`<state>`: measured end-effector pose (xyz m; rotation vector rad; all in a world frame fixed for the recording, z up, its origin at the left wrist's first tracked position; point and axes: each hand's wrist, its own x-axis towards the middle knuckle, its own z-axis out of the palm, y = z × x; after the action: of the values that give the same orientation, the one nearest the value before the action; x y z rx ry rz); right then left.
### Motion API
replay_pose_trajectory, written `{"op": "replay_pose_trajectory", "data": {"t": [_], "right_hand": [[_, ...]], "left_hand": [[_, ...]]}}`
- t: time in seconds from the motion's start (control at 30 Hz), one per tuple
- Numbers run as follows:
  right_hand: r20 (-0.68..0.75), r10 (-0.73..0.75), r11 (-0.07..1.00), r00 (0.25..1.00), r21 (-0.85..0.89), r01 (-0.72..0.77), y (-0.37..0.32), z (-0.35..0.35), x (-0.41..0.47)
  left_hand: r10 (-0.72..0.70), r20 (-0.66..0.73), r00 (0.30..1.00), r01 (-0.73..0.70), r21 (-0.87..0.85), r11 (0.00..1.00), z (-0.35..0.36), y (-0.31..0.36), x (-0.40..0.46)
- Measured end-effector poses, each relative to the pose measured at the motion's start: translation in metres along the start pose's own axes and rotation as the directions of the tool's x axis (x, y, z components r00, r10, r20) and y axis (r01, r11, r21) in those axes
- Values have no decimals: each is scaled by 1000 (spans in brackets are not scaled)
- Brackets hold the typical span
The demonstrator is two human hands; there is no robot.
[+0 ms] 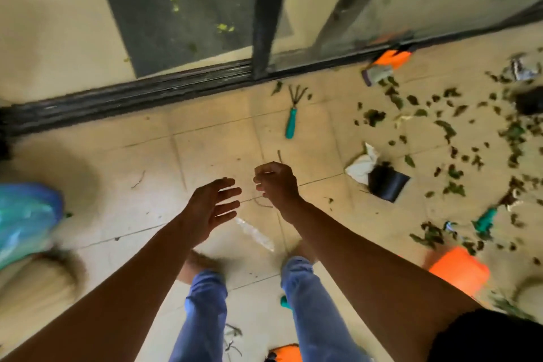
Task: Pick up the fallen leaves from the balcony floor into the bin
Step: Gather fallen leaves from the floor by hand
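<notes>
Head view: both arms are held out over the tiled balcony floor (pixel 211 138). The left hand (pixel 213 206) is spread, fingers straight and slightly apart, palm turned toward the right hand, and nothing is held in it. The right hand (pixel 276 182) is curled, fingertips gathered together; whether something thin is pinched there cannot be told. The fallen leaves (pixel 446 132) are scattered across the tiles at the right, well apart from both hands, lying at mixed angles with no shared direction. A thin twig (pixel 263 203) lies on the floor just below the hands, its long axis running roughly left to right. A hand rake (pixel 292 113) with a teal handle lies near the door track, prongs pointed toward the glass door (pixel 382 9), its long axis nearly upright in the frame. A blue bag (pixel 26 215) is seen at the left edge, blurred. A black pot (pixel 386 182) lies tipped beside a white rag (pixel 363 166)
</notes>
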<state>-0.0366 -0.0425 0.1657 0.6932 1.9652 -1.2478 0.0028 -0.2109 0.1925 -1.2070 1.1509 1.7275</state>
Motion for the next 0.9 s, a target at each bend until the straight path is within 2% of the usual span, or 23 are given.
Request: {"op": "replay_pose_trajectory", "data": {"t": [0.3, 0.5, 0.57, 0.77, 0.9], "right_hand": [[-121, 69, 996, 990, 71, -60, 60, -176, 28], [-179, 67, 998, 982, 27, -63, 102, -262, 42], [-206, 38, 999, 978, -28, -44, 109, -283, 46], [-344, -12, 1000, 939, 1, 13, 115, -328, 70], [-356, -47, 997, 933, 35, 64, 108, -348, 91]], "left_hand": [[-25, 48, 999, 7, 348, 938, 188, 2, 17], [-64, 39, 997, 37, 482, 875, 276, 4, 37], [-59, 59, 997, 21, 504, 863, 301, 9, 43], [-27, 82, 996, -28, 608, 794, 374, 27, 58], [-32, 30, 999, 3, 680, 733, 403, 40, 81]]}}
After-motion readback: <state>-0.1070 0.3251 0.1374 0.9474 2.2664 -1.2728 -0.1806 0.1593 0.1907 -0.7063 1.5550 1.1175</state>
